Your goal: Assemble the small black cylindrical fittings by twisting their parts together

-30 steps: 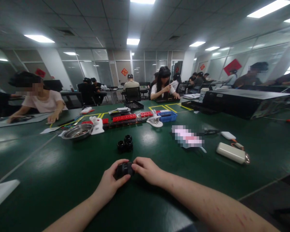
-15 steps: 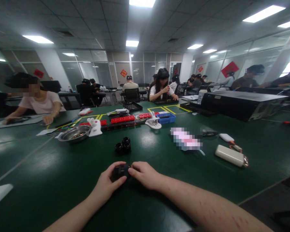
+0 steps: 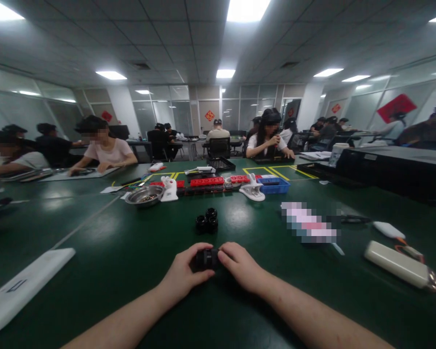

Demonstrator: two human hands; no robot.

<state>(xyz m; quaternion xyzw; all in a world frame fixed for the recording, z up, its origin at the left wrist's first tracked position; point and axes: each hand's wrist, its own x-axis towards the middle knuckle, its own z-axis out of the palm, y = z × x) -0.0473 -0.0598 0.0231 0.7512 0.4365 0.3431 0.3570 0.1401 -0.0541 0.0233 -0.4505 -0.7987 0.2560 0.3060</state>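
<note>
A dark, ridged cylindrical part (image 3: 206, 259) is held low over the green table. My left hand (image 3: 186, 266) wraps its thumb and fingers around the left side of it. From the right, my right hand (image 3: 240, 264) grips the part's other end with thumb and bent fingers. Just beyond my hands stands a small cluster of glossy black ring-shaped pieces (image 3: 207, 221). Neither hand touches that cluster. The part's exact kind is too dark to make out.
Farther back are a metal bowl (image 3: 144, 196) of small parts, white clamps (image 3: 253, 188), red strips (image 3: 207, 181) and a blue tray (image 3: 274, 185). A long white object (image 3: 25, 291) lies left; a cream cylindrical device (image 3: 399, 265) lies right. A co-worker (image 3: 271, 138) sits opposite.
The view has swung left, so the table's things appear farther right and the long white object shows more fully. Both hands still hold the dark part, with little change in grip.
</note>
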